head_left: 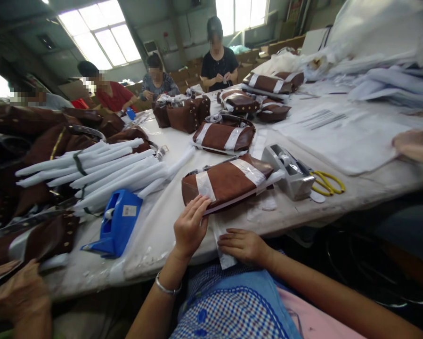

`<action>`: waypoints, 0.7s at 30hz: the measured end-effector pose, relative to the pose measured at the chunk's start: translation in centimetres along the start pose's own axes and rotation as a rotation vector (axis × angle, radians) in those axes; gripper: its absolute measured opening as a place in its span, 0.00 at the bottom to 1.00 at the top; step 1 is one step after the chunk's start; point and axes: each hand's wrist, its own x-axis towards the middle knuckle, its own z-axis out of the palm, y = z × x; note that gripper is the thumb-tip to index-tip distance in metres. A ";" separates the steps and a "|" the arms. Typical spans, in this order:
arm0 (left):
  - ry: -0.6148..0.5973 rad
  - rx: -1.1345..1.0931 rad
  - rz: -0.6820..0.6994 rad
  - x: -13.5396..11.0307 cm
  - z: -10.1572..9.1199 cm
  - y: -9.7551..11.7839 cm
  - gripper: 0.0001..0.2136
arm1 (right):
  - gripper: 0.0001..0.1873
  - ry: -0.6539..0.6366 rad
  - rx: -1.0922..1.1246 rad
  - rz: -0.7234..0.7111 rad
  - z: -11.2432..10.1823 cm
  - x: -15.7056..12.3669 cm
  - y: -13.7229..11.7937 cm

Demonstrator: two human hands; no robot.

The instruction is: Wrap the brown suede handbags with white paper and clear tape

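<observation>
A brown handbag (pixel 229 181) with two white strips wrapped across it lies on its side in front of me. The fingers of my left hand (pixel 191 227) are stretched out, tips resting on the bag's near edge beside the left white strip (pixel 205 184). My right hand (pixel 247 246) is at the table edge, fingers extended and lying against a narrow translucent strip (pixel 223 242) that hangs down from below the bag. Whether its thumb presses the strip from behind is hidden. A grey tape dispenser (pixel 289 174) stands just right of the bag.
Yellow-handled scissors (pixel 326 183) lie beside the dispenser. At left are a blue tape dispenser (pixel 121 223) and bundled white paper rolls (pixel 116 172). More wrapped bags (pixel 223 134) lie beyond. Co-workers' hands show at left (pixel 22 294) and right (pixel 414 141); several people work across the table.
</observation>
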 end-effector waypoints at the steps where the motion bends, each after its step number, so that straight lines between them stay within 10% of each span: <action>1: 0.000 0.014 0.021 -0.4 0.2 0.0 0.25 | 0.13 0.011 -0.002 -0.012 0.2 0.1 0.0; 21: -0.042 0.070 0.095 -5.0 2.4 0.5 0.18 | 0.13 -0.100 -0.075 -0.039 -2.4 3.0 2.2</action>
